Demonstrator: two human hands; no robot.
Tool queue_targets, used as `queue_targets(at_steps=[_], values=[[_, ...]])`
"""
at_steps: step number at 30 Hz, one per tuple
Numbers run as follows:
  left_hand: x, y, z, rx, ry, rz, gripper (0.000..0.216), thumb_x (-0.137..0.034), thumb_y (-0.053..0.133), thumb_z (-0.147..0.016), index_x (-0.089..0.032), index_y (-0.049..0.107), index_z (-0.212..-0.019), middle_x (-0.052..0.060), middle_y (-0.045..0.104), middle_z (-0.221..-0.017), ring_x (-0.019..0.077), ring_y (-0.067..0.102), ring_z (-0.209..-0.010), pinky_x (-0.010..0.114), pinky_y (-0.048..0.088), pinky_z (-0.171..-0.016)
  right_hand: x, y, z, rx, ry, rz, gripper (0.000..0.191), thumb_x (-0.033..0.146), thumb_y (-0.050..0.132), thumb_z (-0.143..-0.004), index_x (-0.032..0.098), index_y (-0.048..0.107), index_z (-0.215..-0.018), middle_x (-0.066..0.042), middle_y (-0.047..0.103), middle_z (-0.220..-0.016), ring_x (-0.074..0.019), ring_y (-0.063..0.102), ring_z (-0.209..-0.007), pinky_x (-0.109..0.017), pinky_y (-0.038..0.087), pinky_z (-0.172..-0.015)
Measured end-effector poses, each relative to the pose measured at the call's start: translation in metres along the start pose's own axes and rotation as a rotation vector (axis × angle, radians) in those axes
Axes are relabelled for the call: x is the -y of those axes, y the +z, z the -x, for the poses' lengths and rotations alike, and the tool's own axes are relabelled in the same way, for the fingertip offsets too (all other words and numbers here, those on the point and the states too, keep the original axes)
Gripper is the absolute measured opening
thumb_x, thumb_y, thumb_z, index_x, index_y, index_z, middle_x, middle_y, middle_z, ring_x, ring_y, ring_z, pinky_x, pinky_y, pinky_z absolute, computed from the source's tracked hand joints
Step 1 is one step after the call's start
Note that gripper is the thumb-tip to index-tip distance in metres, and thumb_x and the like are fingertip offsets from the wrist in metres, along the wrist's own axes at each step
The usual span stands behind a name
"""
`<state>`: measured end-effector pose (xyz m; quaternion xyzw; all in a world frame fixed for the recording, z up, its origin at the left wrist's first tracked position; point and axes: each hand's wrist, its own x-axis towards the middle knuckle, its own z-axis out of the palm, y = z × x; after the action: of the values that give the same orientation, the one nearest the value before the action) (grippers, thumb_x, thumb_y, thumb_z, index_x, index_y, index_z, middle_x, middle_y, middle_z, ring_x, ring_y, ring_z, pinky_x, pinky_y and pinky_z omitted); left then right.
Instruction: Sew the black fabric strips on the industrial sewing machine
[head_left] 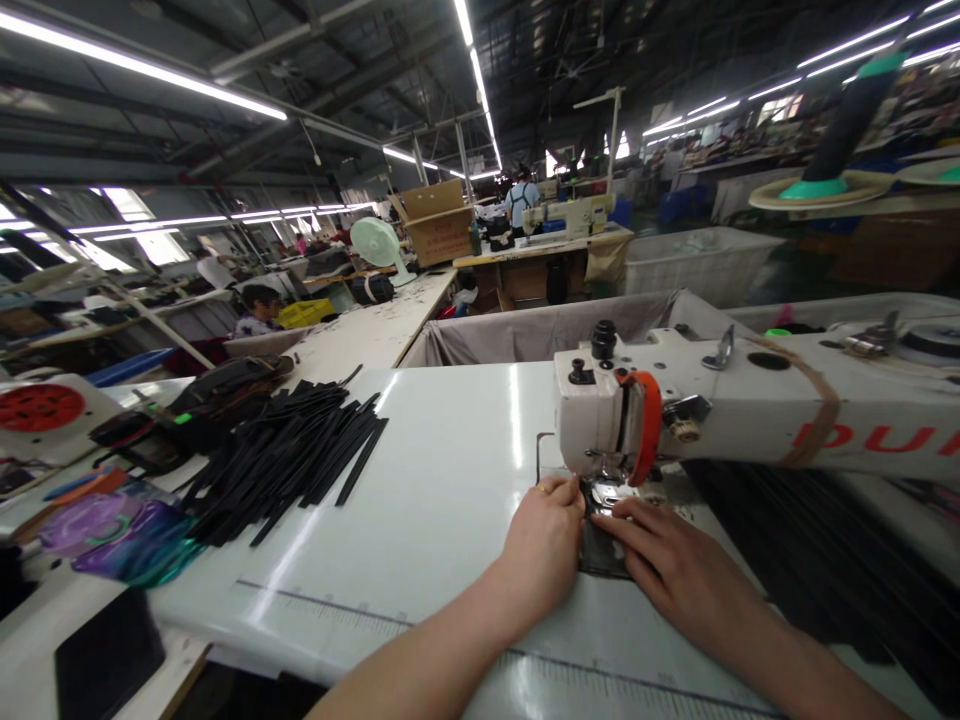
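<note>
A small black fabric piece [600, 548] lies under the needle of a white sewing machine [750, 405]. My left hand [541, 545] rests at its left edge, fingers curled and pressing on it; a ring shows on one finger. My right hand [671, 565] lies flat on the piece from the right, fingers stretched toward the presser foot [611, 492]. Both hands touch the fabric just in front of the needle.
A heap of black strips [289, 455] lies on the white table [435, 500] to the left. Bags and clutter [112, 530] sit further left. Dark fabric [810, 560] piles up right of the machine. Other people work at benches behind.
</note>
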<state>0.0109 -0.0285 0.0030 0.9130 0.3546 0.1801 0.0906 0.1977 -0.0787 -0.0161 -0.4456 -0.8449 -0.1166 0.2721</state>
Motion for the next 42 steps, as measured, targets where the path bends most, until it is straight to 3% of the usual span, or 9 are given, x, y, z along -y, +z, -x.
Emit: queue_targets(at_steps=[5,28,34,42], values=[[-0.001,0.002,0.000,-0.003,0.012,-0.035,0.022,-0.009,0.049,-0.090,-0.007,0.065,-0.104,0.015,0.065,-0.108,0.0262,0.055,-0.107,0.038,0.049,-0.100,0.000,0.001,0.000,0.029,0.033,-0.003,0.035,0.011,0.042,-0.087,0.019,0.063,-0.114,-0.009,0.068,-0.105,-0.0215,0.065,-0.090,-0.037,0.056,-0.078],[-0.004,-0.005,-0.004,0.020,0.045,-0.116,0.020,-0.008,0.047,-0.088,-0.011,0.067,-0.089,0.013,0.067,-0.102,0.0251,0.059,-0.099,0.038,0.050,-0.096,0.002,0.003,0.001,0.023,0.061,-0.019,0.034,0.012,0.042,-0.087,0.019,0.062,-0.113,-0.009,0.067,-0.102,-0.0215,0.065,-0.090,-0.036,0.056,-0.077],[0.005,-0.006,-0.004,-0.044,-0.028,0.075,0.020,-0.011,0.050,-0.091,-0.014,0.069,-0.085,0.008,0.070,-0.103,0.0216,0.060,-0.095,0.035,0.050,-0.095,-0.001,0.006,0.005,0.042,0.146,-0.045,0.023,0.022,0.042,-0.093,0.019,0.060,-0.107,-0.009,0.066,-0.101,-0.0231,0.065,-0.089,-0.036,0.055,-0.072],[0.024,-0.001,-0.009,-0.128,-0.103,0.275,0.016,-0.010,0.061,-0.085,-0.017,0.074,-0.092,0.003,0.073,-0.101,0.0188,0.063,-0.095,0.032,0.051,-0.092,-0.001,0.007,0.006,0.098,0.204,-0.080,0.021,0.026,0.040,-0.095,0.021,0.058,-0.104,-0.007,0.065,-0.097,-0.0226,0.064,-0.087,-0.038,0.052,-0.078]])
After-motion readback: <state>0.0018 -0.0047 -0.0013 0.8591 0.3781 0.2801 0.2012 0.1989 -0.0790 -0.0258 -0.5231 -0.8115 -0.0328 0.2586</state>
